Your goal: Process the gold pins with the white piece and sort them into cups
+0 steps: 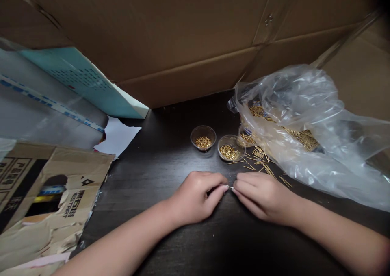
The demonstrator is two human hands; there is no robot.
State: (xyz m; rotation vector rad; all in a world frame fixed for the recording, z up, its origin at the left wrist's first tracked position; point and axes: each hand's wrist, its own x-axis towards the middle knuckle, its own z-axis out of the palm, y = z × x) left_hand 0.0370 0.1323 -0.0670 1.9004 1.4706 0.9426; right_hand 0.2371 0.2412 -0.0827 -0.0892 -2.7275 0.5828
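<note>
My left hand (201, 196) and my right hand (263, 194) meet fingertip to fingertip over the dark table. Both are closed in a pinch on a tiny, thin metal pin (230, 187), whose short shiny middle shows between them; its ends are hidden by my fingers. Just beyond my right hand lie several loose brass-coloured pins (268, 169). Ahead of my hands stand a clear round cup (191, 140) and a second clear cup (243, 153), each with small brass-coloured pieces inside. A third cup (240, 133) is partly covered by a plastic bag.
The clear plastic bag (329, 162), holding many brass-coloured pins, spreads across the right side. A cardboard wall (183, 36) closes off the back. On the left are a torn cardboard box (94, 170), a white paper scrap (120, 135) and a light-blue box (88, 79).
</note>
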